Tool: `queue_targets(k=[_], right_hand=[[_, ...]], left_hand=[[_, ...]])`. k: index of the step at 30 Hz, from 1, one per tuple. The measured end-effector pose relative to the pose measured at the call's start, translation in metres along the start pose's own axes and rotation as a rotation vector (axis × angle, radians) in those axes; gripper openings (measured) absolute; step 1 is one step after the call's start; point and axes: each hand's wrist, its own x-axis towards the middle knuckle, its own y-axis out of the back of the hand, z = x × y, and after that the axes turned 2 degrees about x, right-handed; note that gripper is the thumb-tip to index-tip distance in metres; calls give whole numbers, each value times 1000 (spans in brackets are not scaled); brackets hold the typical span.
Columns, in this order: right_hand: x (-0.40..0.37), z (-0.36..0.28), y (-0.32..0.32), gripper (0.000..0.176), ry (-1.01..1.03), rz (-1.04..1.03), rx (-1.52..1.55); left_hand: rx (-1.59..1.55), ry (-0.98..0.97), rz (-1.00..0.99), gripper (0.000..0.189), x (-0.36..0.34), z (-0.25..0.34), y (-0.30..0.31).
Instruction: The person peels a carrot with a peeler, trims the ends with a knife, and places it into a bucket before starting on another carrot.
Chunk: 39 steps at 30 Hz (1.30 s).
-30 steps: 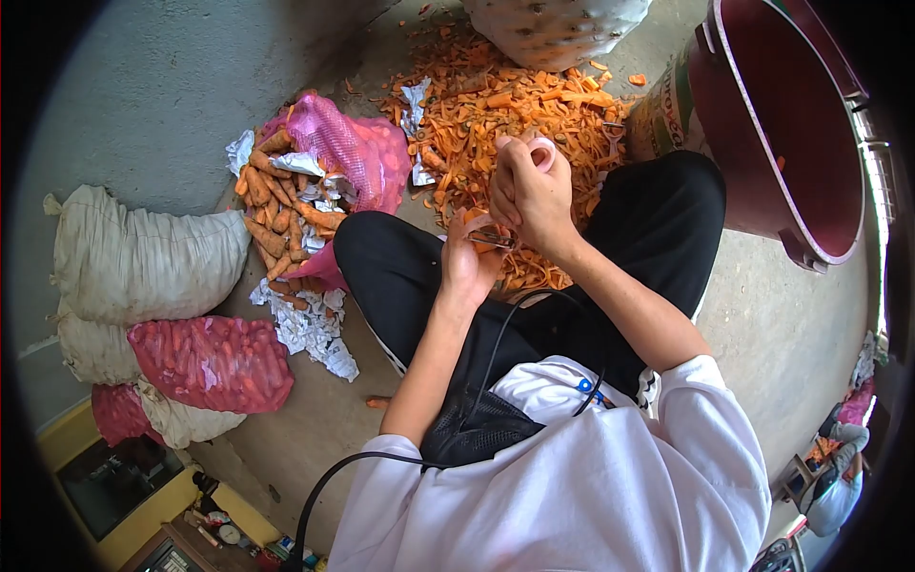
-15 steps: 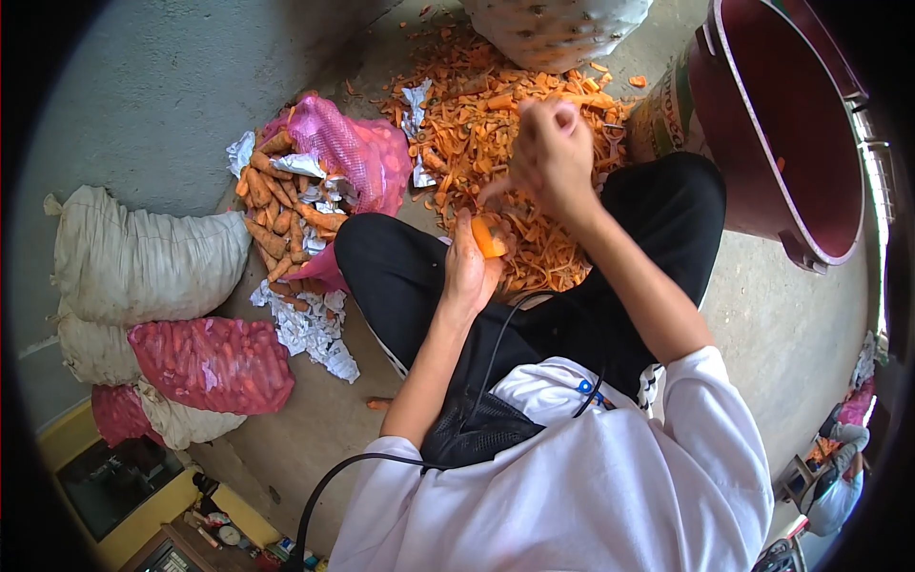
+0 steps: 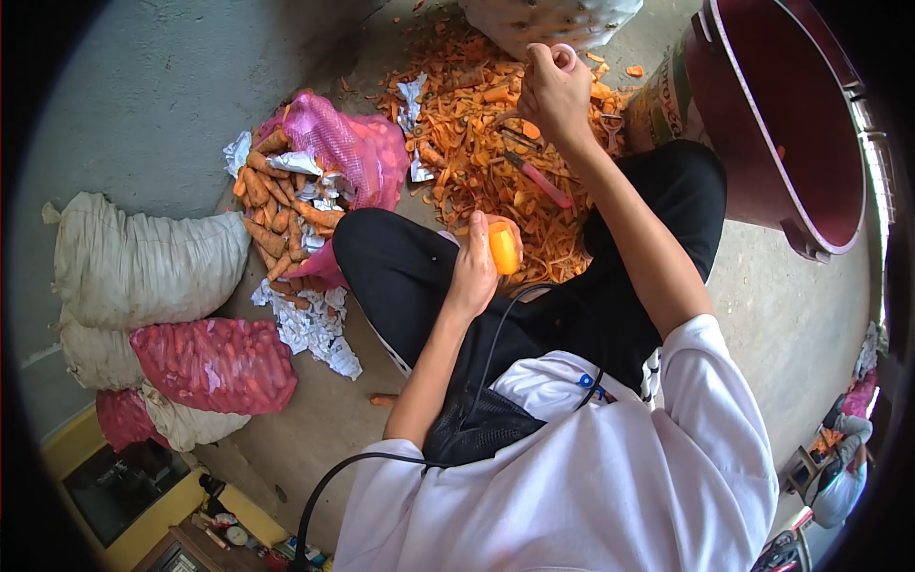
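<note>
My left hand is closed around a peeled orange carrot, held above my lap with part of it hidden by the fingers. Farther out, my right hand is raised over the heap of carrot peelings. Its fingers are curled, and a pale pink round end shows at the top of the fist; what it grips I cannot make out. Below that hand, a pink-handled tool with a dark metal end lies on the peelings.
Unpeeled carrots spill from a pink mesh sack at left, beside crumpled paper. Full sacks stand farther left. A large maroon tub is at right, a white sack ahead. Another person is far right.
My right hand has moved up and away from the left hand, uncovering the pink-handled tool on the peelings. My left hand has shifted slightly right, showing more of the carrot.
</note>
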Motion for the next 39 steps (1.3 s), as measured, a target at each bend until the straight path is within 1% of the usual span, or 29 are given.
queue_targets(k=[2,3,4,5,7,8,11,12,14,17,20,23,25,26,27,28,29,30,31,33,34,35,37,38,39], right_hand=[[-1,-11,-4,26,26,-50,-36],[-6,-6,-3,27,95,-99,-61],[-14,-10,-6,27,0,-115,34],[-25,-16,-8,28,-97,-127,130],[-41,-23,-12,27,-208,-111,219],[-48,-26,-15,27,-263,-106,264],[-74,-32,-22,26,-362,-89,274],[-79,-29,-23,25,-411,-96,295],[-85,-26,-24,24,-435,-127,269],[-89,-26,-26,26,-439,-149,257],[-89,-29,-27,27,-442,-167,262],[-89,-29,-25,27,-426,-174,217],[-87,-30,-26,28,-392,-152,158],[-72,-21,-20,28,-281,-97,177],[-48,-12,-11,28,-167,-45,196],[-33,-18,-4,28,-181,-79,265],[-27,-19,-2,28,-143,-77,267],[-31,-32,-8,28,-179,-101,246],[-42,-43,-14,28,-218,-127,223],[-59,-45,-20,23,-324,-142,319],[-67,-44,-21,21,-382,-154,328],[-73,-43,-21,19,-408,-179,331],[-82,-38,-23,21,-478,-192,234],[-85,-37,-22,20,-487,-215,225],[-87,-34,-21,19,-496,-238,215]], left_hand=[[-49,3,22,47,8,3,5],[-75,16,41,47,7,2,11],[-80,-27,-61,46,11,2,16],[-108,13,20,45,12,1,16],[-165,93,183,44,13,9,6],[-238,108,156,42,15,5,14],[-338,64,118,44,14,14,7],[-356,90,89,45,14,13,9],[-394,145,31,47,13,10,16],[-437,161,114,49,13,11,10],[-412,185,145,47,12,12,9],[-357,157,203,56,8,22,-7],[-334,90,98,52,13,18,2],[-322,58,46,51,14,14,5],[-382,77,6,47,11,12,5],[-436,98,-40,43,9,11,4],[-492,123,-81,39,5,10,4],[-488,97,-114,41,7,7,9],[-462,81,-73,42,9,8,7],[-403,64,16,45,9,13,2],[-338,30,-24,45,7,21,-3],[-336,66,-21,44,7,17,3],[-335,133,-15,43,8,15,8],[-294,160,59,44,7,15,7],[-311,144,68,44,5,21,-1]])
